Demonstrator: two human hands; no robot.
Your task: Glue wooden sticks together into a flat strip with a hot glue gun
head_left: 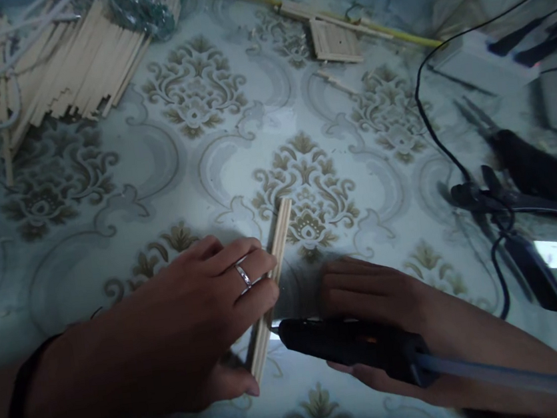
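Note:
My left hand [219,303], with a ring on one finger, pinches a short bundle of wooden sticks [279,236] that stands slanted over the patterned tabletop. Its fingertips press along the side of the bundle and the thumb lies near the lower end. In my right hand [373,292] is a black glue gun [344,341], with a translucent glue stick [503,374] coming out of its back. The gun's nozzle points left and is at the side of the sticks; whether it touches them I cannot tell.
Many loose wooden sticks [85,56] and a white cable [6,72] lie at the back left. A small wooden panel [336,40] sits at the back. At right are pliers [518,155], a black-handled cutting tool [531,267] and a black cord [418,89].

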